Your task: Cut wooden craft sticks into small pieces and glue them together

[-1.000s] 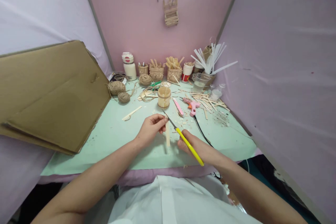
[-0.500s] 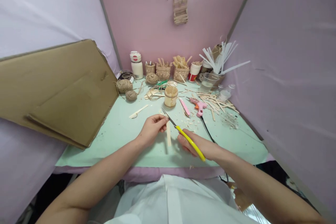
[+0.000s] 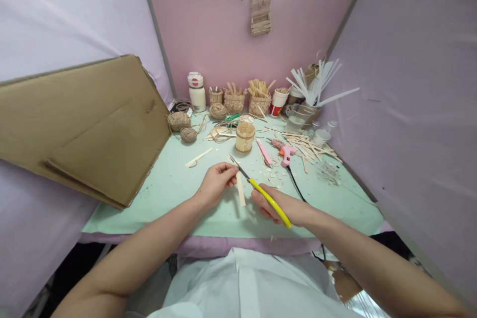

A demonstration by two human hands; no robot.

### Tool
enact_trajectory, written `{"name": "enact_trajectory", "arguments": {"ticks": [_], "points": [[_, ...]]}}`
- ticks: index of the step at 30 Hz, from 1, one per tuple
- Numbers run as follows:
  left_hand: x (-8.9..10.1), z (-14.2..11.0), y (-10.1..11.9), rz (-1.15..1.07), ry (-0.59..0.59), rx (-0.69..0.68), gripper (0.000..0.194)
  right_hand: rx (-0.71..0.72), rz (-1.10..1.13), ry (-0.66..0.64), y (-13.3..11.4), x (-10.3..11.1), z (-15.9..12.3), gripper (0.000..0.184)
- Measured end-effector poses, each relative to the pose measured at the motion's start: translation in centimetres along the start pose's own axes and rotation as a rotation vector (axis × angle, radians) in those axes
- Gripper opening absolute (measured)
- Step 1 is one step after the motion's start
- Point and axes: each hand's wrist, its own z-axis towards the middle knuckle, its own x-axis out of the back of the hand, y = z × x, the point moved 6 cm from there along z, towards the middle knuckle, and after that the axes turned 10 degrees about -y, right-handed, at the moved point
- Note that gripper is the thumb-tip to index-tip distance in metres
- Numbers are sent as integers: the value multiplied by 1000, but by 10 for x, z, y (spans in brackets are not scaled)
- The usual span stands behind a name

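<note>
Wooden strip (image 3: 241, 190), pinched between thumb and fingers of the left grip (image 3: 231, 173) and hanging downward from it. Scissors (image 3: 270, 202), yellow-handled, are held in the right grip (image 3: 266, 202), closed around the handles, their blades reaching the left grip's fingertips. Beyond both grips, a round wooden cup (image 3: 245, 138) stands on the green counter (image 3: 160, 203); a pink hot glue gun (image 3: 286, 153) lies forward of the right grip.

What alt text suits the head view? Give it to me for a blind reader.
Right hand holds yellow scissors, their blades at a pale strip pinched by the left hand, over a green table. Beyond are a cup, a pink glue gun and tubs of sticks.
</note>
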Motion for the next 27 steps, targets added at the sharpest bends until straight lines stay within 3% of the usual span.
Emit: {"name": "enact_trajectory", "arguments": {"ticks": [14,27], "points": [[4,-1,-5,-73,-17,67,25,-22,5,-92,3,-3,5,49],[4,-1,-5,-68,-27,67,25,-19,-5,-64,2,-3,5,45]]}}
